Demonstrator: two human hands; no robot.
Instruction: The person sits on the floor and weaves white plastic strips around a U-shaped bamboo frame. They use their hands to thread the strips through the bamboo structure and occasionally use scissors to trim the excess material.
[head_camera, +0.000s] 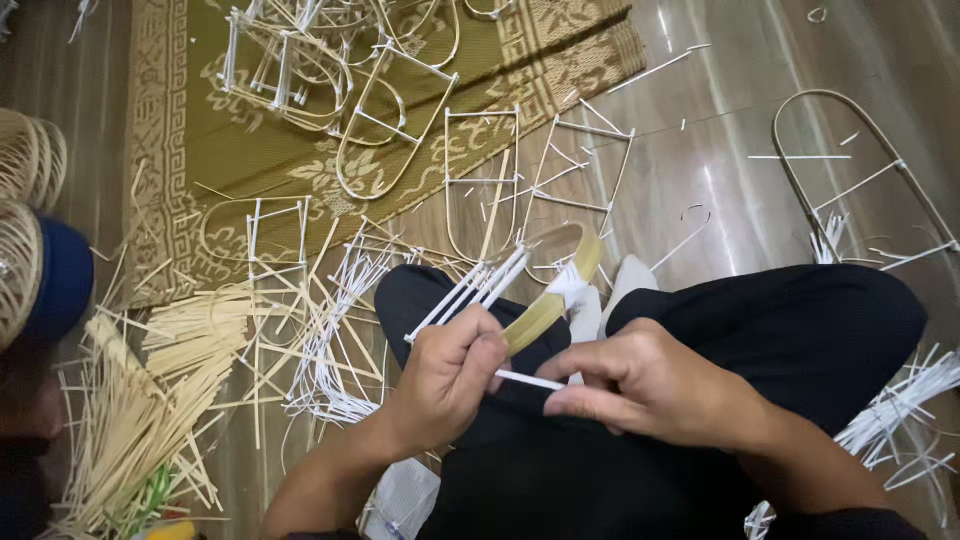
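Hands work together over the lap, person seated on the floor in dark trousers (800, 330). Left hand (450, 375) is closed on a small bundle of white sticks (470, 290) and also seems to pin the near end of a curved bamboo strip (555, 290) under the thumb. Right hand (640, 385) pinches a single white stick (530, 380) between thumb and forefinger; its other end reaches the left hand's fingers. Hands sit close, joined by that one stick, not touching otherwise.

Step, as I judge it: feeding or pulling one stick at the strip end, part of building an arched frame like the finished ones lying on the patterned mat (190, 130) and the wooden floor (720, 190). Next move likely calls for a steady left grip while the right hand aligns the stick against the strip; slip of the bundle is the risk.

Orientation: single stick lies nearly level, long axis left to right, dipping slightly toward the right hand. Bundle points up and to the right, away from the body. Strip curves from the left hand up toward the right and hooks over near a white wrapping. Loose bamboo splints (150, 400) are heaped at the left.
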